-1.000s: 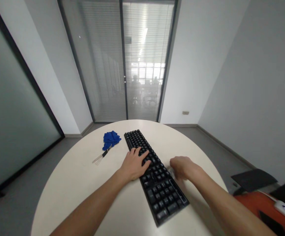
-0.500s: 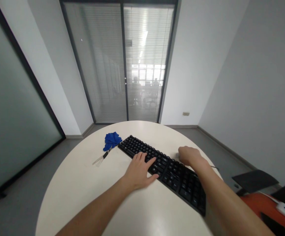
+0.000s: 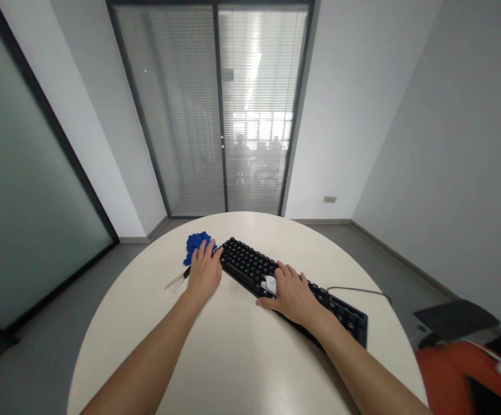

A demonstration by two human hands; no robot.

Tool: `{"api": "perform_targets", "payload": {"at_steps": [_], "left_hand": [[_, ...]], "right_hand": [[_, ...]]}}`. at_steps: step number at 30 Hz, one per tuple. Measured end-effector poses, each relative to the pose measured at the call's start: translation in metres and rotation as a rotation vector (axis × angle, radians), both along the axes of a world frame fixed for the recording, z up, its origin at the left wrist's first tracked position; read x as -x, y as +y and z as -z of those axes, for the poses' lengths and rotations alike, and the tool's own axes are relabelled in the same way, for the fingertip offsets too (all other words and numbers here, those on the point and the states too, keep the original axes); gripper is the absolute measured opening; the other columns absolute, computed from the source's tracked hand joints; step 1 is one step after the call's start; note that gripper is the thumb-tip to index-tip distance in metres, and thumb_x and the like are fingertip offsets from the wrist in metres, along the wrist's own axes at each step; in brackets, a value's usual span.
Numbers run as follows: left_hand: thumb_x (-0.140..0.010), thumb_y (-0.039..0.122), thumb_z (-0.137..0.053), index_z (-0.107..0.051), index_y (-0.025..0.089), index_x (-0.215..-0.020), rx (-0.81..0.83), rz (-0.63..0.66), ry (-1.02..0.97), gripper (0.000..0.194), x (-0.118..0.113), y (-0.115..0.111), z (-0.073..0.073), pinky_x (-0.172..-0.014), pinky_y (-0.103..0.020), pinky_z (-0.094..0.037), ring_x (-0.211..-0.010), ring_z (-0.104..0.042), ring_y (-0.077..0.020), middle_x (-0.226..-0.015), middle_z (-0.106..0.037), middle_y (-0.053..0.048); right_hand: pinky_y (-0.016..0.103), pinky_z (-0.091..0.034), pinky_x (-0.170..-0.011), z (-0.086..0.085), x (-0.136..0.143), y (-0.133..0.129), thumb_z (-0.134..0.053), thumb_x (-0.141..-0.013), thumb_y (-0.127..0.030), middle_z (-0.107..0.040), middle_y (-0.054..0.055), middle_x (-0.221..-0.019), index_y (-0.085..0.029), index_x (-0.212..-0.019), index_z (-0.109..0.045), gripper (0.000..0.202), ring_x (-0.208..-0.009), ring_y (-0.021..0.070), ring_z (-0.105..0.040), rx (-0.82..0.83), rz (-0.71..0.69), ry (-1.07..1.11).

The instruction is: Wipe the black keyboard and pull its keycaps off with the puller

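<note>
1. Keyboard point(image 3: 250, 262): lies slantwise on the round table point(image 3: 233, 363), under the right hand point(image 3: 294, 295).
2. Right hand: thumb spread from bent fingers, white wad point(image 3: 270, 284) between; cannot tell how firmly gripped.
3. Left hand point(image 3: 206, 274): fingers loosely parted over blue cloth point(image 3: 194, 242), beside the keyboard's end; contact unclear.

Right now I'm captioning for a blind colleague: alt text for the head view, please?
A right hand holds a crumpled white piece against a black keyboard on a round table. The left hand is near the keyboard's far end, by a blue cloth and wire-ended tool.
</note>
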State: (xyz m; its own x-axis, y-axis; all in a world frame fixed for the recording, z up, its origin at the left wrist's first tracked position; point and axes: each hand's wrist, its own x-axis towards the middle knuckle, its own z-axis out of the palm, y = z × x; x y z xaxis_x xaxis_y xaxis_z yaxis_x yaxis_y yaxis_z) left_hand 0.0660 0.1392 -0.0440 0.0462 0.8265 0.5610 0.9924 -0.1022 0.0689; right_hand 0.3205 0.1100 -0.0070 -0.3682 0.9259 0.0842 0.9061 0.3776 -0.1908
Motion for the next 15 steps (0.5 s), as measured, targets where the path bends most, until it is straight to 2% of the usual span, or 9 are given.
{"api": "perform_targets", "payload": {"at_steps": [3,6,11,15], "left_hand": [[-0.091,0.013,-0.046,-0.056,0.023,-0.137,0.077,-0.091,0.03,0.048,0.031,0.007,0.008,-0.111,-0.061,-0.032,-0.144,-0.028,-0.0388,-0.157,-0.036,-0.008],[-0.092,0.01,-0.042,-0.053,0.028,-0.139,0.189,-0.12,-0.001,0.052,0.053,0.014,0.018,-0.109,-0.059,-0.036,-0.143,-0.032,-0.035,-0.158,-0.034,-0.006],[-0.091,0.005,-0.04,-0.055,0.023,-0.139,0.2,-0.13,-0.075,0.053,0.069,0.021,0.029,-0.114,-0.044,-0.038,-0.141,-0.038,-0.0281,-0.153,-0.042,-0.009],[-0.091,0.003,-0.037,-0.057,0.023,-0.137,0.178,-0.194,-0.107,0.053,0.078,0.02,0.028,-0.114,-0.042,-0.038,-0.14,-0.04,-0.0261,-0.151,-0.044,-0.008]], "right_hand": [[0.067,-0.027,-0.107,-0.004,-0.004,0.002,-0.073,-0.073,-0.058,-0.036,0.024,-0.153,-0.011,-0.12,-0.057,0.069,-0.137,0.0432,-0.035,0.04,-0.028,0.012],[0.07,-0.025,-0.107,-0.01,-0.012,0.005,-0.076,-0.071,-0.057,-0.035,0.024,-0.153,-0.012,-0.118,-0.057,0.068,-0.139,0.0428,-0.034,0.1,-0.07,0.02],[0.069,-0.02,-0.111,-0.01,-0.034,0.014,-0.078,-0.064,-0.062,-0.033,0.024,-0.155,-0.015,-0.111,-0.057,0.069,-0.143,0.0392,-0.029,0.156,-0.22,0.061],[0.066,-0.013,-0.115,-0.006,-0.045,0.02,-0.079,-0.061,-0.065,-0.032,0.023,-0.156,-0.015,-0.113,-0.056,0.076,-0.146,0.0367,-0.025,0.169,-0.301,0.114]]}}
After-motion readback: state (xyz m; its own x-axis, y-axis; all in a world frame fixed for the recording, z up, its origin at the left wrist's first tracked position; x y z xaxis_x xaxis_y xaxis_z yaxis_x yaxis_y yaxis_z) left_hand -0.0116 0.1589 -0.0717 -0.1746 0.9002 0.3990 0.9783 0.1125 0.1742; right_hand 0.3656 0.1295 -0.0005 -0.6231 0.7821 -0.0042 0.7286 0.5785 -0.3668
